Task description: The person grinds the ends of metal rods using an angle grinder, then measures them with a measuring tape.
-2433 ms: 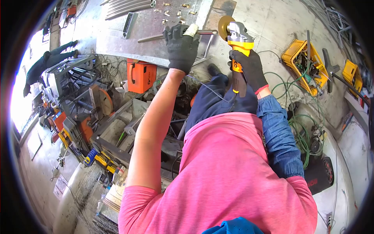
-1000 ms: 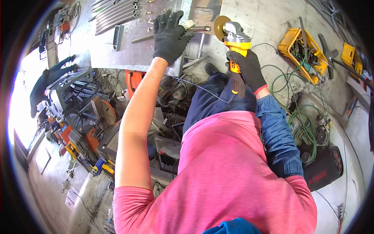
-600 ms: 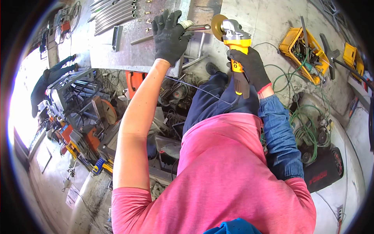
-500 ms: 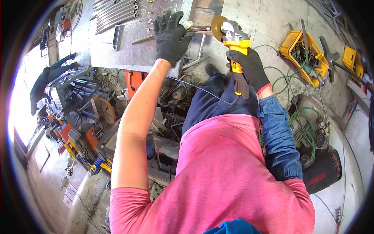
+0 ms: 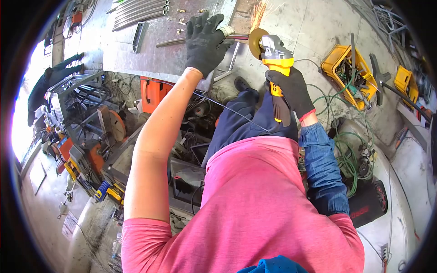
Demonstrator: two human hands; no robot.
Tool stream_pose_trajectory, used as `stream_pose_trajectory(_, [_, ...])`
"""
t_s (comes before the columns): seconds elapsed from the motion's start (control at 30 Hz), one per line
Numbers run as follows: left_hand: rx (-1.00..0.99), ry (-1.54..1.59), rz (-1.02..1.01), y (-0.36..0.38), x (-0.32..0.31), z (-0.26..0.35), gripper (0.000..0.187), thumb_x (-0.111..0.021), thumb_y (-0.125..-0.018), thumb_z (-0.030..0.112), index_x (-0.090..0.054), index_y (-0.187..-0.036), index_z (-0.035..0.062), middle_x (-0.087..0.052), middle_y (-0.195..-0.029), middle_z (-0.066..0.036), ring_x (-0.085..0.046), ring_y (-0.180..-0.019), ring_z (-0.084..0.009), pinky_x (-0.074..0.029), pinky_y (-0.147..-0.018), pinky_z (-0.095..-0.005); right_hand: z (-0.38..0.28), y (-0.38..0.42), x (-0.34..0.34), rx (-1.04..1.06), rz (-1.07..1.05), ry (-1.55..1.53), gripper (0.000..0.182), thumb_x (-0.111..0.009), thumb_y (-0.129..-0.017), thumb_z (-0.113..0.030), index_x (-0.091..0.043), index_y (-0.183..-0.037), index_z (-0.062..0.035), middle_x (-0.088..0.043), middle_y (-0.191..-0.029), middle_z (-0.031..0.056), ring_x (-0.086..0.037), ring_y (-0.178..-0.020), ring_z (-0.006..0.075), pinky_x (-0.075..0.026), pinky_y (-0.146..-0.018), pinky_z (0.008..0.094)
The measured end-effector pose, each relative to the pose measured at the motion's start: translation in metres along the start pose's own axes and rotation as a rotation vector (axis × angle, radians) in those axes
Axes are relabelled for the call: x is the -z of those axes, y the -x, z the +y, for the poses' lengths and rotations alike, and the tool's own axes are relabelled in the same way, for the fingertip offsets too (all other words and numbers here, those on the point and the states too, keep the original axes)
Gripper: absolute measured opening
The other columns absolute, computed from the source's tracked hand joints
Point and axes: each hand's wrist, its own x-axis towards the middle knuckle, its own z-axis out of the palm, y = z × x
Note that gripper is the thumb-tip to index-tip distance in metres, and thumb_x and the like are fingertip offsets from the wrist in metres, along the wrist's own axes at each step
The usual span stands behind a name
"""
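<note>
My right hand point(image 5: 293, 88), in a black glove, is wrapped round the yellow body of an angle grinder point(image 5: 280, 63). Its brown disc point(image 5: 258, 43) meets the end of a thin metal tube point(image 5: 170, 42), and orange sparks point(image 5: 257, 17) fly away from the contact. The tube lies across the metal table point(image 5: 132, 61) and juts past its edge. Over the tube is my left hand point(image 5: 205, 45), also black-gloved, gripping it close to the disc with its thumb on the near side. A whitish patch shows at one fingertip; the palm side is hidden.
Several metal tubes point(image 5: 141, 13) and a short channel piece point(image 5: 139, 37) lie on the table. Yellow crates point(image 5: 337, 59) hold tools on the right, near a green hose point(image 5: 350, 164). An orange case point(image 5: 152, 95) sits below the table. A cable point(image 5: 227, 107) crosses my legs.
Sparks now spray from the disc, where none showed before. Both hands keep their grip, and the grinder disc stays at the tube's end. The whole view has shifted slightly.
</note>
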Motion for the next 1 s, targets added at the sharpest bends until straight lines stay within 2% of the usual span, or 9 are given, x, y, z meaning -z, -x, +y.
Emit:
stream_pose_trajectory(0.17, [-0.025,0.022,0.006,0.002,0.0,-0.001,0.036,-0.083,-0.09,0.045,-0.084,-0.123,0.0302,-0.059,-0.159,0.0,-0.038,-0.159,-0.0332,-0.017,-0.134,-0.0583,-0.004,-0.001,0.001,0.042,-0.016,0.102,0.037,-0.081,-0.098,-0.023,-0.071,-0.125,-0.0004,-0.076,-0.096,0.006,-0.073,-0.081,0.0152,-0.059,-0.075,0.0325])
stream_pose_trajectory(0.33, [-0.005,0.068,0.013,0.0,0.0,0.0,0.036,-0.084,-0.089,0.042,-0.083,-0.122,0.0282,-0.06,-0.158,0.0,-0.039,-0.158,-0.0341,-0.019,-0.133,-0.0601,0.004,0.002,0.0,0.03,0.031,0.041,0.036,-0.081,-0.097,-0.023,-0.072,-0.124,-0.0004,-0.076,-0.097,0.0056,-0.073,-0.083,0.0148,-0.059,-0.075,0.0323])
stream_pose_trajectory(0.57, [-0.02,0.071,0.022,0.0,-0.003,-0.002,0.036,-0.083,-0.089,0.043,-0.082,-0.123,0.0306,-0.059,-0.158,0.001,-0.039,-0.158,-0.0336,-0.019,-0.134,-0.0602,0.007,-0.001,-0.002,0.129,0.013,0.144,0.033,-0.08,-0.098,-0.021,-0.073,-0.123,-0.0006,-0.077,-0.098,0.006,-0.073,-0.082,0.0149,-0.059,-0.076,0.0323])
stream_pose_trajectory(0.67, [-0.007,0.073,0.017,0.001,-0.002,-0.002,0.036,-0.083,-0.089,0.043,-0.082,-0.123,0.0312,-0.059,-0.158,0.001,-0.039,-0.158,-0.0335,-0.019,-0.134,-0.06,0.015,0.0,0.002,0.054,0.012,0.078,0.035,-0.081,-0.098,-0.021,-0.073,-0.124,-0.0002,-0.077,-0.098,0.0059,-0.072,-0.083,0.0144,-0.059,-0.076,0.032])
stream_pose_trajectory(0.77, [-0.008,0.062,0.008,0.0,-0.001,0.0,0.037,-0.083,-0.089,0.043,-0.082,-0.124,0.0307,-0.059,-0.158,0.001,-0.039,-0.158,-0.0334,-0.019,-0.134,-0.0598,0.01,0.0,0.001,0.077,0.011,0.077,0.035,-0.08,-0.098,-0.021,-0.073,-0.125,-0.0002,-0.076,-0.098,0.006,-0.072,-0.082,0.0145,-0.059,-0.076,0.0318])
stream_pose_trajectory(0.83, [-0.023,0.037,0.031,0.001,0.004,0.003,0.035,-0.083,-0.091,0.041,-0.083,-0.122,0.0248,-0.063,-0.154,-0.004,-0.044,-0.154,-0.0347,-0.025,-0.131,-0.0573,0.0,0.002,-0.001,0.09,-0.007,0.087,0.034,-0.08,-0.098,-0.021,-0.073,-0.124,-0.0004,-0.076,-0.097,0.0063,-0.072,-0.082,0.0147,-0.059,-0.076,0.0317])
stream_pose_trajectory(1.0, [-0.03,0.057,0.03,-0.001,0.007,0.001,0.035,-0.083,-0.091,0.041,-0.083,-0.122,0.024,-0.063,-0.154,-0.004,-0.044,-0.154,-0.0349,-0.025,-0.131,-0.0574,0.009,-0.003,0.002,0.09,0.001,0.098,0.034,-0.08,-0.098,-0.022,-0.073,-0.123,-0.0004,-0.076,-0.097,0.006,-0.073,-0.082,0.0152,-0.059,-0.076,0.0317])
